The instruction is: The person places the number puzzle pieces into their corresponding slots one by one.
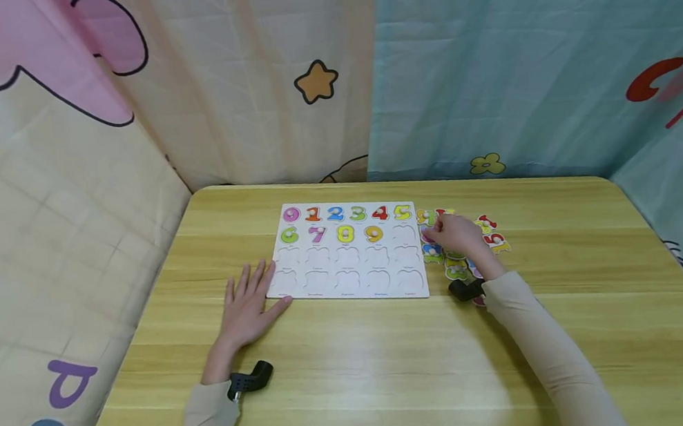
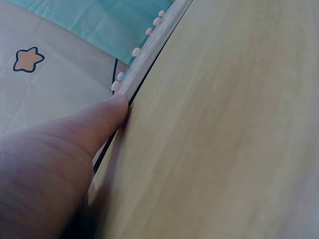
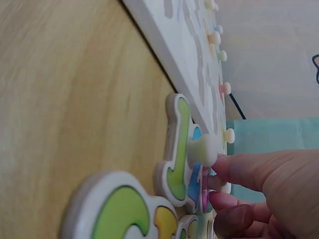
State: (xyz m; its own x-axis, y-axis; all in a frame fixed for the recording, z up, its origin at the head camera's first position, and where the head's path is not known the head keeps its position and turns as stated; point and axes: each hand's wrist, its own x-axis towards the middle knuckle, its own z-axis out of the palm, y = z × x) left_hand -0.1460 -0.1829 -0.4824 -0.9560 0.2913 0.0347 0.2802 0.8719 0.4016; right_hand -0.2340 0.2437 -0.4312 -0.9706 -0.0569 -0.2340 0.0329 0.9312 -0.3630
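A white number puzzle board (image 1: pixel 365 294) lies flat, with colourful knobbed digits 0 to 9 in its top two rows and outlined recesses below. My left hand (image 1: pixel 248 309) rests spread at its lower left corner, and in the left wrist view the thumb (image 2: pixel 107 117) touches the board's edge. To the right of the board, my right hand (image 1: pixel 461 236) pinches the knob of a pink-purple number piece (image 1: pixel 427 234) among the loose pieces. In the right wrist view its fingers partly hide that piece. A green and blue number piece (image 3: pixel 179 154) lies close beside the fingers.
More loose number pieces lie right of the board, including a red and yellow one (image 1: pixel 497 242) and a green one (image 1: pixel 456 269). They sit on a wooden table (image 1: pixel 346 379) with curtains (image 1: pixel 268 109) hanging behind it.
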